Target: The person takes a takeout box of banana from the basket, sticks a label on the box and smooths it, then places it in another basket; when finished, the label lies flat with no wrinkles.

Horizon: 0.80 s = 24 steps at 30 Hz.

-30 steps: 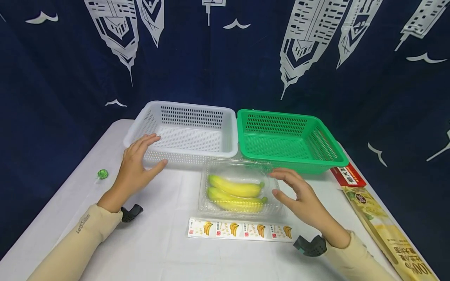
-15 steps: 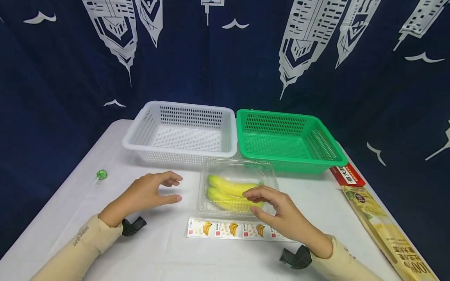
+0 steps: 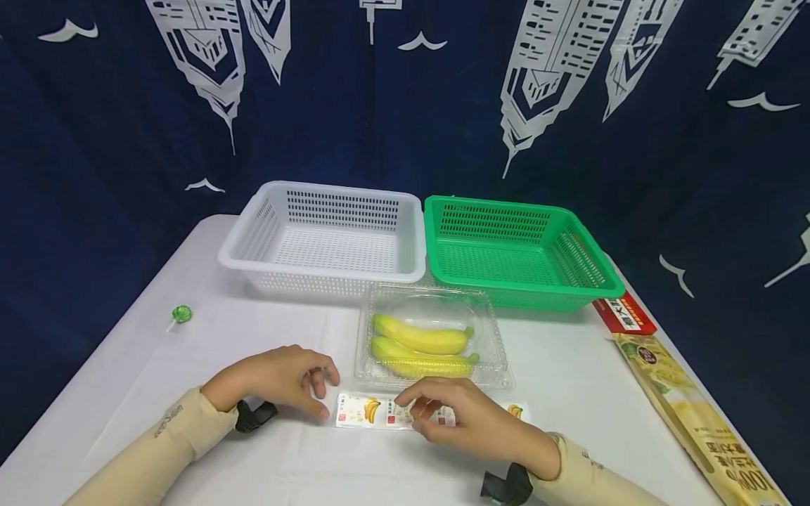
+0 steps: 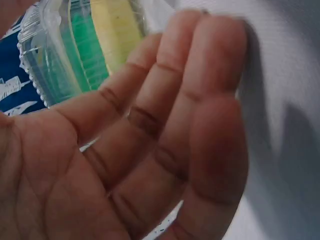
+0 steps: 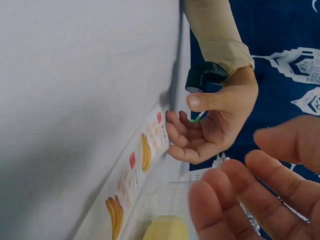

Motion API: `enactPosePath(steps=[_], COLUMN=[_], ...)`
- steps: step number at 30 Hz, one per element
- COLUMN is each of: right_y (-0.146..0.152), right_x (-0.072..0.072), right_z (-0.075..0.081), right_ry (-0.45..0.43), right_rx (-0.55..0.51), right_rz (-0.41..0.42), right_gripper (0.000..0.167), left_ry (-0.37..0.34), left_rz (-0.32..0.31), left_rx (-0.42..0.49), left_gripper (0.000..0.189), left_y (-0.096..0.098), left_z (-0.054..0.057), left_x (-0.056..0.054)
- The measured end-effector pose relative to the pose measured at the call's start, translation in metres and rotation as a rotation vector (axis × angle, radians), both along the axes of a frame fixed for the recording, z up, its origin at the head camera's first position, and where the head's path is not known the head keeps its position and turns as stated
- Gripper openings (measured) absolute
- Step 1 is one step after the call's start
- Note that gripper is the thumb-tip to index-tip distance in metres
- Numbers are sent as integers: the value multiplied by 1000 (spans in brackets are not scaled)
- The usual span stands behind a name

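Observation:
A strip of banana-printed labels (image 3: pixel 354 410) lies on the white table in front of a lidded clear plastic box (image 3: pixel 436 301). Two yellow-green bananas (image 3: pixel 420 339) are inside that box. My left hand (image 3: pixel 285 379) hovers at the strip's left end, its fingers loosely bent and gripping nothing. Over the strip's middle and right part is my right hand (image 3: pixel 471 418), which hides some of the labels. Its fingers are relaxed, and the right wrist view shows nothing between the fingers (image 5: pixel 240 185). Whether either hand touches the table is hard to tell.
Behind the box stand a white basket (image 3: pixel 332 270) and a green basket (image 3: pixel 525 287), side by side. A green lollipop (image 3: pixel 181 314) lies at the left. Along the right edge are a red packet (image 3: pixel 633 314) and a long yellow food bag (image 3: pixel 696 414).
My left hand has come down from beside the white basket to the label strip's left end. My right hand has moved left and nearer, from the box's right side to over the strip.

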State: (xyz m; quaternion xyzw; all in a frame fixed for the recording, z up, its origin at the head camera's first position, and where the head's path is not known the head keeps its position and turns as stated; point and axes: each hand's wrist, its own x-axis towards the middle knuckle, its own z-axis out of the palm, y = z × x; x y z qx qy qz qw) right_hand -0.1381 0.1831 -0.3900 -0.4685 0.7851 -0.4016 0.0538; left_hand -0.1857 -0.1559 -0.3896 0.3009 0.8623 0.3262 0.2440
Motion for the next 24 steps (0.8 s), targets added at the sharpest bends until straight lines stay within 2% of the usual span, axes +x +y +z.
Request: enactPosePath(steps=[6, 12, 18, 24], right_y=[-14, -31, -46, -54], right_x=[-2, -4, -8, -8], right_z=[-9, -15, -17, -25], right_ry=[-47, -37, -34, -67], right_rx=[143, 239, 263, 245], right_rz=[61, 88, 85, 75], right_gripper=[29, 28, 29, 29], left_ry=[-13, -11, -86, -213], left_rz=[-71, -77, -72, -97], left_rx=[-17, -12, 16, 76], left_gripper=[33, 26, 22, 22], left_y=[9, 16, 19, 20], left_z=[-4, -7, -10, -14], left_x=[-2, -2, -3, -2])
